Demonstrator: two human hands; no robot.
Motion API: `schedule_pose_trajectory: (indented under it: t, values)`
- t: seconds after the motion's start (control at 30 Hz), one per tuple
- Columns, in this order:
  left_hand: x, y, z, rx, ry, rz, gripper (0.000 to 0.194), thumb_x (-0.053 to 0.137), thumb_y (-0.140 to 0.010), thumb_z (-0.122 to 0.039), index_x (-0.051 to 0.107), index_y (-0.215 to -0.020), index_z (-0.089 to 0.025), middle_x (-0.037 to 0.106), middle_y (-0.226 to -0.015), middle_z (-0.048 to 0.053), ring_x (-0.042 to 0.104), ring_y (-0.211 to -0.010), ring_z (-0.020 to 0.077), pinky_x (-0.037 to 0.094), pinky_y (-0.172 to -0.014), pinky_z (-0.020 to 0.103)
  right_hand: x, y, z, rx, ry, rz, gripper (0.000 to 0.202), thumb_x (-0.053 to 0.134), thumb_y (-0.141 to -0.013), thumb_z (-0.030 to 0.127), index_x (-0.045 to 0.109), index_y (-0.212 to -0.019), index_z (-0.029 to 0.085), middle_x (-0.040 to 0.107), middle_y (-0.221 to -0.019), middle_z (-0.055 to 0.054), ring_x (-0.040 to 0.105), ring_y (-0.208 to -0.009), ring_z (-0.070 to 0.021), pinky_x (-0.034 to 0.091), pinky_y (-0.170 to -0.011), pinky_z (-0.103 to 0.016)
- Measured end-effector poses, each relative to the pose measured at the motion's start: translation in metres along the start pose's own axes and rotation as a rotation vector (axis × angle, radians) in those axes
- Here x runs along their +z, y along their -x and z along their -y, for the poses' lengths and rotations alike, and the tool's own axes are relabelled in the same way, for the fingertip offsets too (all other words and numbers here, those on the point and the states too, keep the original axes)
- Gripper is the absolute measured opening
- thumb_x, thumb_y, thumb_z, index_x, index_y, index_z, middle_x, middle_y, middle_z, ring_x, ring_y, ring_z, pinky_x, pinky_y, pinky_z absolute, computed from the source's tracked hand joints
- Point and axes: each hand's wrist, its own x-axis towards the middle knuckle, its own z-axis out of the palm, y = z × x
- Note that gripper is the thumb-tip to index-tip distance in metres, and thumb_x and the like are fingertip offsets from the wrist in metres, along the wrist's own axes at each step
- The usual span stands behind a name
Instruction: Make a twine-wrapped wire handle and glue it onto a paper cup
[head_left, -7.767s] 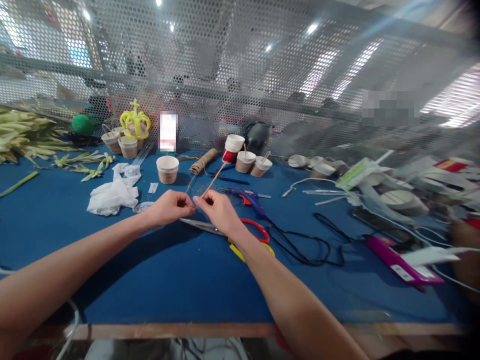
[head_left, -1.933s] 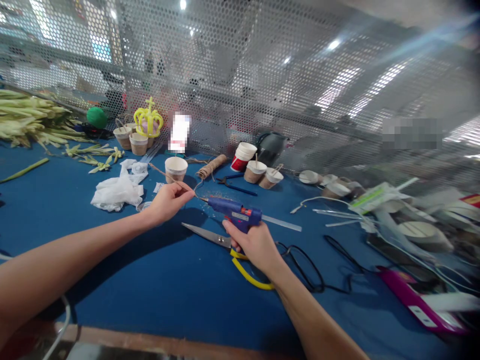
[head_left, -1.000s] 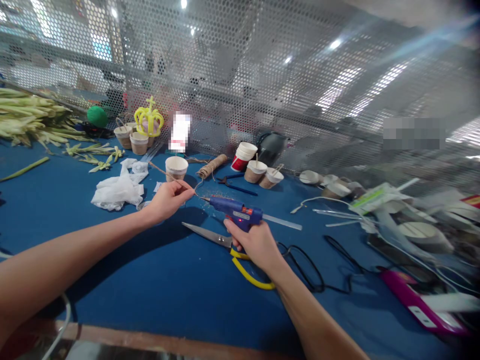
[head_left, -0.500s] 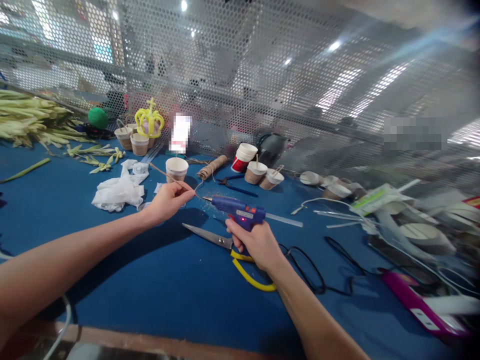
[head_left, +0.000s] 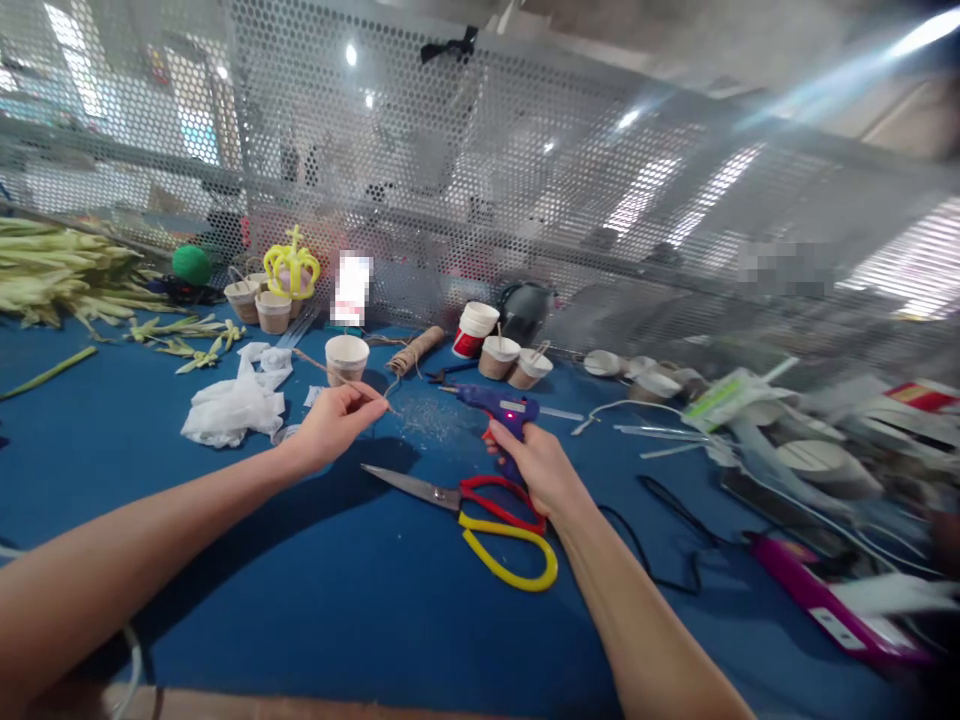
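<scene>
The gun [head_left: 491, 402] is smooth plastic with a metal nozzle [head_left: 448, 389], the scissors [head_left: 442, 495] bare metal with glossy plastic handles [head_left: 552, 572]. The twine roll [head_left: 416, 351] looks rough and fibrous, the cup [head_left: 350, 358] matt paper, the power strip [head_left: 799, 582] glossy plastic. The tabletop [head_left: 337, 610] is smooth and matt, the panel [head_left: 420, 150] perforated metal

The left hand [head_left: 334, 425] covers part of the twine [head_left: 321, 367]; the right hand [head_left: 546, 465] hides part of the glue gun [head_left: 499, 405]. Behind them, 2 forearms [head_left: 172, 520] are cut off. Far right of the right hand, a red-and-yellow item [head_left: 921, 397] is too blurred to identify.
</scene>
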Motion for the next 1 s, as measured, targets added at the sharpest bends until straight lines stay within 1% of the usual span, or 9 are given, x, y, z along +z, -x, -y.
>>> schedule_pose_trajectory:
  t: [0.17,0.27,0.4,0.53,0.67,0.73,0.83,0.87,1.0]
  values:
    - [0.0,0.003,-0.005,0.027,-0.032,0.08,0.018,0.05,-0.075,-0.031,0.056,-0.071,-0.015,0.046,-0.054,-0.003,0.034,-0.045,0.0059,0.026,-0.041,0.02,-0.003,-0.014,-0.012,0.026,0.136,-0.02,0.029,0.055,-0.07,0.04,0.054,-0.06,0.013,0.055,-0.05,-0.003,0.051,-0.042,-0.0104,0.042,-0.044,-0.023]
    - [0.0,0.005,-0.007,0.069,-0.061,0.14,0.018,0.05,-0.074,-0.03,0.057,-0.069,-0.014,0.051,-0.062,-0.001,0.04,-0.051,0.0072,0.031,-0.046,0.02,-0.004,-0.02,-0.015,0.027,0.254,-0.047,0.026,0.056,-0.068,0.038,0.053,-0.059,0.014,0.057,-0.049,-0.004,0.053,-0.043,-0.013,0.042,-0.044,-0.024]
    - [0.0,0.006,-0.01,0.08,-0.082,0.227,0.018,0.05,-0.074,-0.029,0.058,-0.071,-0.014,0.055,-0.067,0.001,0.046,-0.06,0.0096,0.037,-0.054,0.022,-0.006,-0.029,-0.016,-0.008,0.448,-0.104,0.028,0.055,-0.068,0.039,0.049,-0.05,0.018,0.058,-0.051,-0.007,0.059,-0.059,-0.021,0.041,-0.053,-0.028]
    - [0.001,0.007,-0.014,0.074,-0.145,0.295,0.019,0.051,-0.073,-0.03,0.059,-0.071,-0.013,0.054,-0.064,0.001,0.044,-0.056,0.0092,0.036,-0.051,0.022,-0.005,-0.031,-0.016,-0.056,0.599,-0.145,0.026,0.057,-0.067,0.031,0.048,-0.045,0.019,0.06,-0.058,-0.012,0.057,-0.082,-0.0294,0.04,-0.068,-0.033]
    - [0.001,0.009,-0.018,0.095,-0.184,0.363,0.019,0.05,-0.074,-0.028,0.06,-0.071,-0.012,0.055,-0.068,0.002,0.046,-0.057,0.0097,0.037,-0.052,0.022,0.002,-0.014,0.004,-0.146,0.651,-0.166,0.015,0.056,-0.07,0.024,0.062,-0.075,0.011,0.06,-0.09,-0.018,0.049,-0.1,-0.0306,0.036,-0.081,-0.039]
    - [0.002,0.011,-0.02,0.121,-0.2,0.436,0.018,0.05,-0.074,-0.026,0.06,-0.07,-0.012,0.056,-0.068,0.002,0.048,-0.06,0.0101,0.038,-0.055,0.021,0.009,0.002,0.023,-0.247,0.608,-0.046,0.023,0.055,-0.073,0.032,0.063,-0.086,0.014,0.06,-0.097,-0.011,0.053,-0.093,-0.0218,0.04,-0.08,-0.031]
    - [0.004,0.015,-0.022,0.17,-0.234,0.586,0.018,0.05,-0.075,-0.025,0.059,-0.066,-0.012,0.054,-0.061,-0.001,0.046,-0.056,0.0093,0.038,-0.053,0.02,0.026,0.028,0.051,-0.413,0.294,0.584,0.033,0.041,-0.083,0.036,0.058,-0.105,0.018,0.061,-0.098,-0.005,0.057,-0.082,-0.0152,0.044,-0.071,-0.027]
    - [0.004,0.016,-0.024,0.19,-0.249,0.627,0.019,0.05,-0.075,-0.026,0.059,-0.064,-0.012,0.052,-0.058,-0.002,0.044,-0.054,0.0089,0.037,-0.051,0.019,0.031,0.035,0.058,-0.446,0.236,0.668,0.033,0.044,-0.082,0.035,0.057,-0.108,0.018,0.061,-0.097,-0.004,0.056,-0.083,-0.0147,0.044,-0.072,-0.027]
    - [0.006,0.019,-0.028,0.273,-0.273,0.641,0.019,0.052,-0.073,-0.022,0.055,-0.056,-0.013,0.047,-0.056,-0.003,0.041,-0.054,0.0082,0.035,-0.048,0.017,0.048,0.049,0.066,-0.591,0.159,0.575,0.023,0.054,-0.076,0.024,0.062,-0.097,0.017,0.058,-0.091,-0.003,0.054,-0.082,-0.0138,0.043,-0.074,-0.026]
